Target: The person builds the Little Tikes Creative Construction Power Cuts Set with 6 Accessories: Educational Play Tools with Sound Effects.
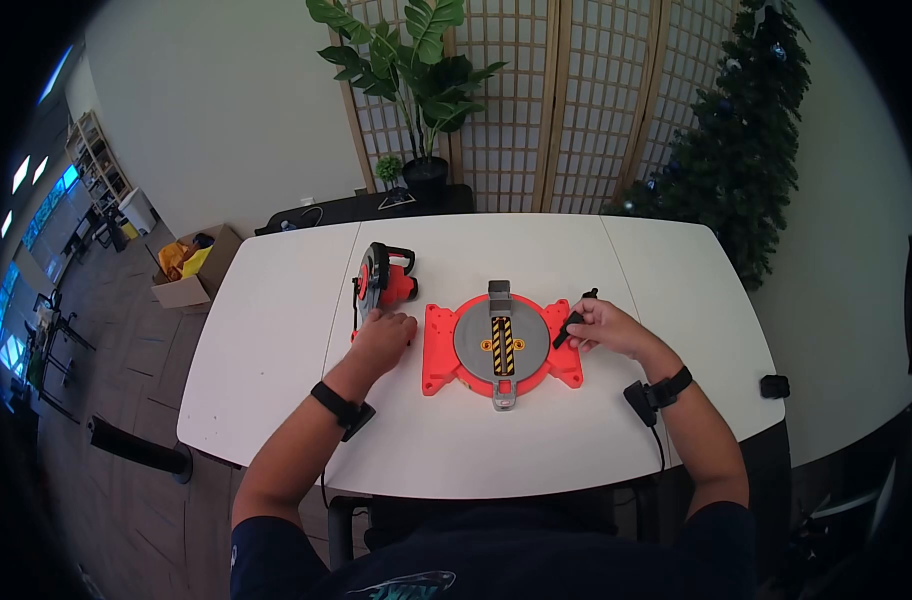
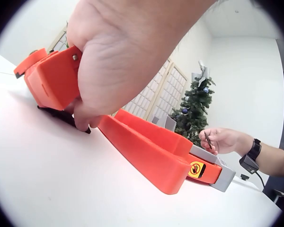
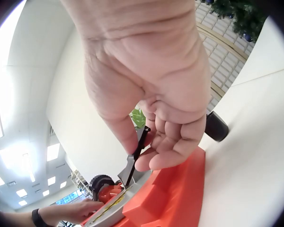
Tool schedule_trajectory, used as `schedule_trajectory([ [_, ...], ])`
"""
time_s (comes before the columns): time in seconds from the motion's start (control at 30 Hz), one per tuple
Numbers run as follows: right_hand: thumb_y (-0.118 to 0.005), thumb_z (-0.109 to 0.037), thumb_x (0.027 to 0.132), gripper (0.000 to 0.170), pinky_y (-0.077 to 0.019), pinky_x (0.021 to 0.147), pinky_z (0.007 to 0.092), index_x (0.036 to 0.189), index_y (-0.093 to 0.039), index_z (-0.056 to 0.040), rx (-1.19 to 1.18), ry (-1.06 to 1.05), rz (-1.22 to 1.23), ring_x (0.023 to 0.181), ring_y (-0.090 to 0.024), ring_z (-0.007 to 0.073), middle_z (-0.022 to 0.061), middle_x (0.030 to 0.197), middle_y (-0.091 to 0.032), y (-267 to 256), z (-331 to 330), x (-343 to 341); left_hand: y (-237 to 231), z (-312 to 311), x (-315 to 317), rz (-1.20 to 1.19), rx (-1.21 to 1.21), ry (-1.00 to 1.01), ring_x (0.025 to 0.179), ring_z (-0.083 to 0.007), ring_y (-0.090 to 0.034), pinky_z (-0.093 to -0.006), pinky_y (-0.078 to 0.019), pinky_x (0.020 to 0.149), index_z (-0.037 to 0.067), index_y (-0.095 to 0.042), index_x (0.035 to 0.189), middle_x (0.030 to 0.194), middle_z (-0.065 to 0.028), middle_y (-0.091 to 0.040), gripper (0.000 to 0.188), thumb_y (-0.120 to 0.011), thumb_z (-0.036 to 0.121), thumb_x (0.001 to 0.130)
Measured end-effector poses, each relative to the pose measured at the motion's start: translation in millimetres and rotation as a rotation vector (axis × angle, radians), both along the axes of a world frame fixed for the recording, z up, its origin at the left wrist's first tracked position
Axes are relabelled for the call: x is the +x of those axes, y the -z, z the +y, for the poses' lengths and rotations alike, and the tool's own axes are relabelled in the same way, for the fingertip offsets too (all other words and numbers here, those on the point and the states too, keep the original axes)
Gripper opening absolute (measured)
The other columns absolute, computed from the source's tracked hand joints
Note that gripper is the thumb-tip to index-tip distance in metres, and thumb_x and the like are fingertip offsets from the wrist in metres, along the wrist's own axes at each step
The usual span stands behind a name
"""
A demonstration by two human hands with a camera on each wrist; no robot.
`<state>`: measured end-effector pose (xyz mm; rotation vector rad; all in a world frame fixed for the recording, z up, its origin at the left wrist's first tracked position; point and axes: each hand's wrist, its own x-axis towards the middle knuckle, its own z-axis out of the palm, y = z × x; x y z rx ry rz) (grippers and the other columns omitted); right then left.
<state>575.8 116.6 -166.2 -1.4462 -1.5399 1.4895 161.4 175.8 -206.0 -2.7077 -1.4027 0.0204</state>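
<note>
The right hand is pinching a black piece — its long side is slanting over the base. The left hand, farther off, is resting by the saw — I can't tell if its fingers are gripping.

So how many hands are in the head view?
2. The left hand is at the red and black saw unit, left of the red base; the right hand pinches a black part at the base's right side. None seem hidden.
</note>
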Motion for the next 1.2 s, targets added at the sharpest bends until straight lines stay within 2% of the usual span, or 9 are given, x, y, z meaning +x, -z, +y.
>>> schedule_trajectory([
  [0.13,-0.067,-0.017,0.1,0.019,-0.0564,0.076,0.0259,0.113,-0.059,-0.0061,0.003,-0.061,0.016,0.087,-0.069,0.0098,0.0028,0.098,-0.07,4,0,-3,-1,7,-8,-0.028,-0.057,0.14,0.108,-0.0217,-0.063,-0.0369,-0.0407,0.097,0.013,-0.062,0.103,0.102,-0.0017,-0.066,0.025,-0.06,-0.004,0.084],
  [0.27,-0.067,-0.017,0.1,0.016,-0.056,0.079,0.0267,0.11,-0.06,-0.0066,0.025,-0.077,0.009,0.087,-0.068,0.0102,0.0027,0.097,-0.07,12,3,-5,-6,7,-7,-0.122,-0.153,0.155,0.108,-0.0218,-0.063,-0.0365,-0.0407,0.098,0.013,-0.063,0.102,0.103,-0.0015,-0.066,0.026,-0.061,-0.005,0.084],
  [0.37,-0.067,-0.017,0.099,0.015,-0.0554,0.081,0.0275,0.109,-0.06,-0.0068,0.036,-0.075,0.007,0.087,-0.067,0.0103,0.0025,0.097,-0.07,12,2,-6,-9,5,-4,-0.136,-0.172,0.106,0.11,-0.0236,-0.062,-0.0372,-0.0405,0.1,0.011,-0.064,0.104,0.107,-0.004,-0.066,0.022,-0.057,-0.003,0.089],
  [0.43,-0.067,-0.017,0.1,0.015,-0.0548,0.081,0.0279,0.108,-0.061,-0.0069,0.032,-0.07,-0.002,0.087,-0.067,0.0101,0.0023,0.097,-0.07,13,3,-6,-7,6,-4,-0.326,-0.124,0.078,0.107,-0.0276,-0.063,-0.0407,-0.044,0.096,0.01,-0.063,0.105,0.109,-0.0067,-0.065,0.017,-0.062,0.002,0.09],
  [0.63,-0.067,-0.017,0.099,0.014,-0.0543,0.082,0.0282,0.107,-0.061,-0.0072,0.036,-0.086,-0.019,0.088,-0.066,0.0099,0.0018,0.097,-0.069,15,3,-4,-10,-2,6,-0.471,-0.144,-0.117,0.101,-0.0367,-0.066,-0.0475,-0.053,0.086,0.009,-0.06,0.11,0.119,-0.0114,-0.062,0.02,-0.064,0.007,0.091],
  [0.77,-0.067,-0.017,0.099,0.015,-0.0544,0.082,0.0287,0.107,-0.061,-0.0069,0.046,-0.09,-0.016,0.089,-0.066,0.0102,0.0016,0.098,-0.069,16,3,-4,-6,-2,8,-0.487,-0.098,-0.143,0.099,-0.0361,-0.067,-0.0437,-0.0554,0.083,0.006,-0.062,0.107,0.113,-0.013,-0.064,0.022,-0.068,0.002,0.086],
  [0.83,-0.067,-0.015,0.099,0.015,-0.0552,0.08,0.0283,0.108,-0.06,-0.0054,0.048,-0.064,-0.017,0.088,-0.066,0.0103,0.0024,0.098,-0.069,14,2,-5,-6,-1,8,-0.462,-0.153,-0.172,0.099,-0.0342,-0.068,-0.0428,-0.0555,0.084,0.006,-0.064,0.103,0.109,-0.0132,-0.067,0.02,-0.069,0.004,0.084],
  [1.03,-0.065,-0.01,0.099,0.018,-0.0558,0.073,0.0267,0.114,-0.057,-0.0022,0.106,0.077,0.029,0.084,-0.067,0.0107,0.0055,0.097,-0.069,1,-1,-16,-13,-7,10,-0.355,-0.171,-0.2,0.095,-0.0309,-0.07,-0.0423,-0.056,0.081,0.007,-0.067,0.097,0.101,-0.0103,-0.071,0.015,-0.07,0.01,0.083],
  [1.2,-0.065,-0.009,0.099,0.014,-0.0536,0.075,0.025,0.109,-0.06,-0.0012,0.124,0.132,-0.03,0.087,-0.066,0.0097,0.0064,0.098,-0.07,5,2,-16,-13,-8,11,-0.347,-0.057,-0.131,0.092,-0.0305,-0.07,-0.0428,-0.0564,0.077,0.008,-0.065,0.098,0.101,-0.0103,-0.07,0.015,-0.069,0.012,0.085],
])
